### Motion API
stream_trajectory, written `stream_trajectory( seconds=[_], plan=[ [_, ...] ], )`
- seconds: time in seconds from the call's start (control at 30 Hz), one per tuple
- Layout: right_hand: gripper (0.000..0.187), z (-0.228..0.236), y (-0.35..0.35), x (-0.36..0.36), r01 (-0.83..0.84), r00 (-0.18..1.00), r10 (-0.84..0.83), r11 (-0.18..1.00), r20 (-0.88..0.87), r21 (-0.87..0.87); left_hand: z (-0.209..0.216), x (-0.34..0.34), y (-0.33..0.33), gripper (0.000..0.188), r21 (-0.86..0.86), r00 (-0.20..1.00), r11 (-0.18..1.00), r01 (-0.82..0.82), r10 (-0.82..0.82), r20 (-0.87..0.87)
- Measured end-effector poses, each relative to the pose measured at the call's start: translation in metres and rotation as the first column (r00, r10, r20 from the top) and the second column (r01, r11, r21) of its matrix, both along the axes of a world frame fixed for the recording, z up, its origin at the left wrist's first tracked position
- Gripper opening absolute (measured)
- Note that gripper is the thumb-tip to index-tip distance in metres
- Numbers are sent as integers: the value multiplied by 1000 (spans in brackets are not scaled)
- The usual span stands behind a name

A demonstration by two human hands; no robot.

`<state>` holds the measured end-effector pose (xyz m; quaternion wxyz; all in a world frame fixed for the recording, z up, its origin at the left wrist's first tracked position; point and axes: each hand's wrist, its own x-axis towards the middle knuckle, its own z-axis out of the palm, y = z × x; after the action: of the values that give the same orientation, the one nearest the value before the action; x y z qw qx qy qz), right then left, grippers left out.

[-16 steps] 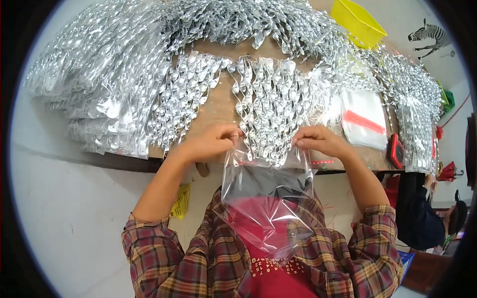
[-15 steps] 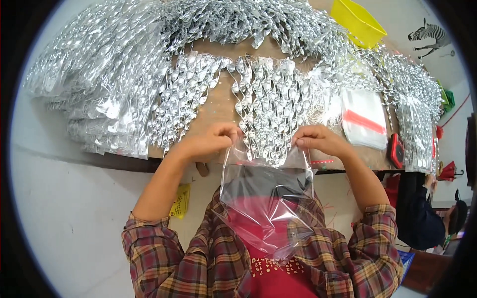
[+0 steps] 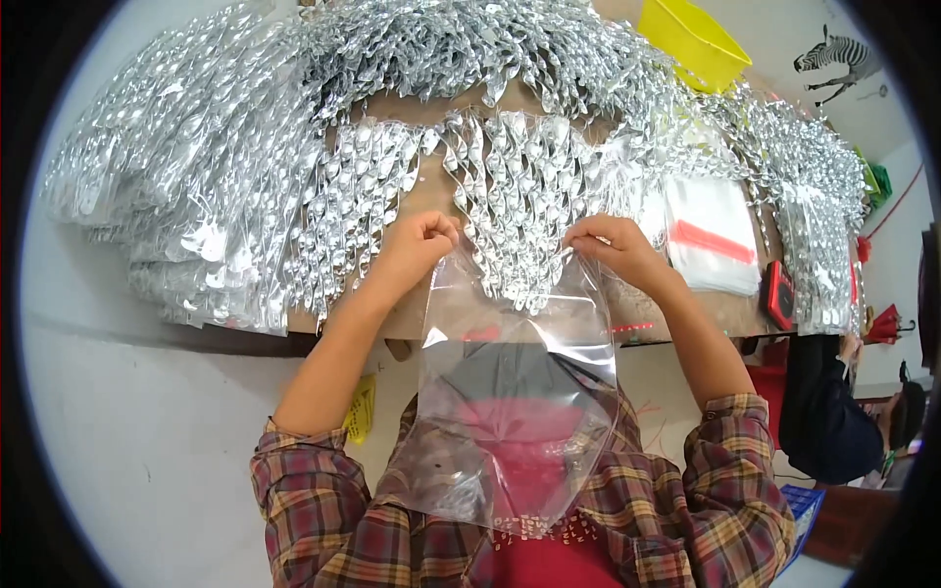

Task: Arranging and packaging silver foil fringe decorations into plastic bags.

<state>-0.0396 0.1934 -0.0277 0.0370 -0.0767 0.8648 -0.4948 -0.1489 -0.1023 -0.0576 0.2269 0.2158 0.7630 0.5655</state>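
Observation:
A clear plastic bag point(image 3: 510, 392) hangs between my two hands, its mouth towards the table and its lower part over my lap. My left hand point(image 3: 421, 245) pinches one corner of the mouth; the fingers of my right hand point(image 3: 608, 247) pinch the opposite corner. A bunch of silver twisted spiral strips point(image 3: 520, 206) lies on the table between my hands. Its near, tapering end sits at the bag's mouth and appears to reach inside it. Left of my left hand is another bunch of silver spiral strips point(image 3: 348, 206).
Piles of silver strips point(image 3: 431, 49) cover the table's back and left side. At right lie a stack of clear bags with a red band point(image 3: 711, 235) and a red-and-black device point(image 3: 780, 294). A yellow bin point(image 3: 691, 44) stands behind. Another person point(image 3: 833, 421) sits at far right.
Both hands have moved away from me, drawing the bag's mouth farther over the tapering end of the silver strips. The bag is stretched longer.

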Motion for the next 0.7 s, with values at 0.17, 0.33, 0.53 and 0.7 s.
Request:
stream_trajectory(
  seconds=[0.17,0.33,0.53,0.7],
  plan=[
    [15,6,8,-18,-24,1000,20,983,22,180,1,6,9,11,-123,983,984,-126,106,-152],
    [23,27,26,-64,45,999,-39,973,-33,225,11,6,6,11,-185,987,978,-97,70,-146],
    [38,2,19,-178,221,925,-113,937,-363,272,3,2,3,13,-111,996,993,-37,27,-90],
    [46,-5,20,-226,95,993,-34,794,-113,600,7,4,5,10,-74,996,996,-54,48,-81]
  ],
)
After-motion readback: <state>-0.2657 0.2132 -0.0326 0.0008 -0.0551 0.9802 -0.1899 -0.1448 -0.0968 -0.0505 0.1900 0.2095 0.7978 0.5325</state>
